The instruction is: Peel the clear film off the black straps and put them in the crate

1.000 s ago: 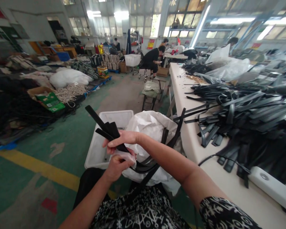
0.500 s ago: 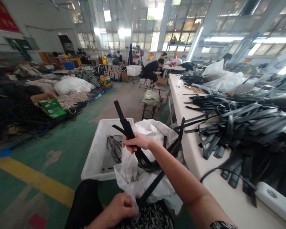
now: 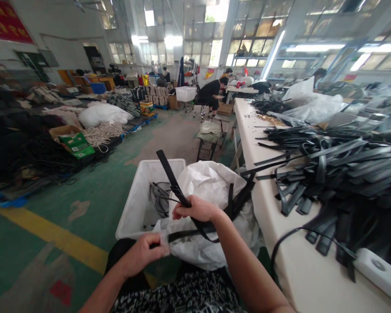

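Black straps are gripped in my right hand, their free ends pointing up and left above a white sack. Lower and to the left, my left hand is closed at the sack's edge, pinching thin, translucent material. A black strap runs from beside its fingers toward the right, under my right hand. More black straps stick out of the sack's right side.
A white bin with grey straps stands behind my left hand. To the right, a long table bears heaped black straps and a white power strip. A stool stands ahead; a seated person is farther back.
My left hand has moved up and left with the thin material, and a strap beside it now lies nearly level. My right hand has come slightly lower and to the right with its straps.
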`<state>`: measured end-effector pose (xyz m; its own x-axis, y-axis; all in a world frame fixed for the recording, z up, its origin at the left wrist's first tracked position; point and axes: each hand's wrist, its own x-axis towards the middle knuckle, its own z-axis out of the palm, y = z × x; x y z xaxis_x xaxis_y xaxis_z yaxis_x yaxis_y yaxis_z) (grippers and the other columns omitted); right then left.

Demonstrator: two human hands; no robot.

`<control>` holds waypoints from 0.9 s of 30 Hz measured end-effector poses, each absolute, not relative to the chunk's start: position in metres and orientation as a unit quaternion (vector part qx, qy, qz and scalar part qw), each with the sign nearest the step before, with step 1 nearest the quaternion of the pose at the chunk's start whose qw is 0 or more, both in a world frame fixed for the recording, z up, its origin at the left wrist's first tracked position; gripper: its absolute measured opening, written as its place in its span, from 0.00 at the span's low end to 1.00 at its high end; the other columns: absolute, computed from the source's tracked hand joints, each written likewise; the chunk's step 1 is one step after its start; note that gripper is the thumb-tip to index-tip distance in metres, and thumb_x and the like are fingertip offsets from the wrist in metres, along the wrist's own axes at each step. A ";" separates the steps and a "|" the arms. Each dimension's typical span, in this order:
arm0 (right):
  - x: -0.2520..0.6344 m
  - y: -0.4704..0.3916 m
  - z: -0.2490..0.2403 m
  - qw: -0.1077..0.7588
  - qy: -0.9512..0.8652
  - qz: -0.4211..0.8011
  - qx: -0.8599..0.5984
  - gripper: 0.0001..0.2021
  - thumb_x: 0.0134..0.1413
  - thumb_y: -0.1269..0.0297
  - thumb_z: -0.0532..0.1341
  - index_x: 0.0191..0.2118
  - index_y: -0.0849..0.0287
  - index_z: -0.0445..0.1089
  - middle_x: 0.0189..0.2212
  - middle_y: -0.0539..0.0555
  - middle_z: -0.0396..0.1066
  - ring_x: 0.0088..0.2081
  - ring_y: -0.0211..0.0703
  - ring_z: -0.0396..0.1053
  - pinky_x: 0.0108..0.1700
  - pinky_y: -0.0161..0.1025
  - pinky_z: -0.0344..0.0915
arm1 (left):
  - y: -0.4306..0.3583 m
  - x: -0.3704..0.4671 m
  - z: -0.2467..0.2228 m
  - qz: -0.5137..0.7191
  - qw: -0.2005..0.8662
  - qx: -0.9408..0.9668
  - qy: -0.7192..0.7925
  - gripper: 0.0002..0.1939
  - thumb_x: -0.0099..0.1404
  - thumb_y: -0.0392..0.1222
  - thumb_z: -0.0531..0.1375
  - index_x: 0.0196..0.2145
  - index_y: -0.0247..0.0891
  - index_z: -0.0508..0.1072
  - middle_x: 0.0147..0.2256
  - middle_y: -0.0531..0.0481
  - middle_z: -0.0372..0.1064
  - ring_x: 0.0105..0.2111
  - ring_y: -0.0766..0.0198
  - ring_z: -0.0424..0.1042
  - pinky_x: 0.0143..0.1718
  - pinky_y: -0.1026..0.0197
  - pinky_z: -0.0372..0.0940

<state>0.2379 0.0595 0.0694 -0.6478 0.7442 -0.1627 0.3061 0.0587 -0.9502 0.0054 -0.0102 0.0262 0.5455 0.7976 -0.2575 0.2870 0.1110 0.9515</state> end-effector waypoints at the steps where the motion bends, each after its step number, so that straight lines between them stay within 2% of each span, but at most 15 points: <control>1: 0.236 0.055 0.066 0.190 -0.716 0.566 -0.363 0.13 0.56 0.58 0.58 0.36 0.62 0.75 0.32 0.52 0.75 0.35 0.38 0.71 0.40 0.34 0.66 | -0.005 -0.002 0.035 0.225 0.611 0.632 0.422 0.12 0.57 0.47 0.62 0.29 0.35 0.78 0.28 0.48 0.74 0.31 0.60 0.68 0.35 0.62 0.61; 3: 0.230 0.046 0.059 0.170 -0.725 0.572 -0.344 0.15 0.56 0.56 0.58 0.38 0.62 0.76 0.32 0.52 0.75 0.34 0.39 0.70 0.41 0.35 0.65 | 0.003 -0.013 0.043 0.253 0.616 0.622 0.413 0.12 0.57 0.47 0.62 0.28 0.35 0.79 0.29 0.47 0.75 0.32 0.58 0.69 0.37 0.61 0.62; 6: 0.223 0.035 0.047 0.162 -0.689 0.620 -0.339 0.18 0.57 0.52 0.57 0.35 0.63 0.75 0.26 0.51 0.73 0.28 0.37 0.67 0.33 0.34 0.63 | 0.007 -0.019 0.040 0.285 0.642 0.580 0.413 0.11 0.55 0.46 0.64 0.28 0.34 0.79 0.28 0.45 0.76 0.31 0.59 0.71 0.38 0.60 0.64; 10: 0.220 0.025 0.031 0.238 -0.623 0.622 -0.411 0.17 0.55 0.51 0.58 0.27 0.62 0.68 0.18 0.47 0.63 0.21 0.33 0.58 0.25 0.31 0.56 | 0.009 -0.013 0.023 0.422 0.671 0.403 0.458 0.11 0.51 0.44 0.68 0.29 0.32 0.79 0.29 0.45 0.77 0.29 0.63 0.72 0.34 0.64 0.67; 12: 0.221 0.021 0.029 0.278 -0.610 0.598 -0.440 0.16 0.54 0.52 0.59 0.26 0.61 0.65 0.17 0.45 0.60 0.21 0.32 0.56 0.25 0.31 0.54 | 0.012 -0.010 0.016 0.505 0.665 0.275 0.476 0.11 0.51 0.43 0.69 0.29 0.32 0.78 0.31 0.45 0.77 0.29 0.65 0.73 0.32 0.66 0.68; 15: 0.222 0.014 0.032 0.317 -0.598 0.560 -0.478 0.15 0.54 0.54 0.58 0.26 0.60 0.63 0.16 0.45 0.57 0.20 0.32 0.55 0.24 0.32 0.53 | 0.013 -0.008 0.010 0.547 0.670 0.153 0.479 0.10 0.52 0.42 0.69 0.31 0.33 0.78 0.31 0.46 0.77 0.28 0.66 0.74 0.29 0.67 0.69; 19: 0.218 0.007 0.037 0.321 -0.611 0.526 -0.496 0.12 0.53 0.57 0.59 0.26 0.60 0.64 0.17 0.45 0.57 0.20 0.33 0.55 0.23 0.32 0.54 | 0.011 -0.007 0.007 0.547 0.678 0.136 0.472 0.11 0.54 0.42 0.68 0.32 0.32 0.77 0.32 0.45 0.77 0.28 0.66 0.74 0.30 0.67 0.70; 27: 0.209 0.005 0.031 0.271 -0.690 0.395 -0.543 0.11 0.53 0.58 0.58 0.25 0.59 0.64 0.19 0.47 0.61 0.24 0.37 0.60 0.25 0.32 0.54 | 0.006 -0.004 0.012 0.558 0.650 0.189 0.480 0.16 0.46 0.45 0.72 0.31 0.32 0.78 0.32 0.46 0.77 0.29 0.67 0.74 0.30 0.68 0.69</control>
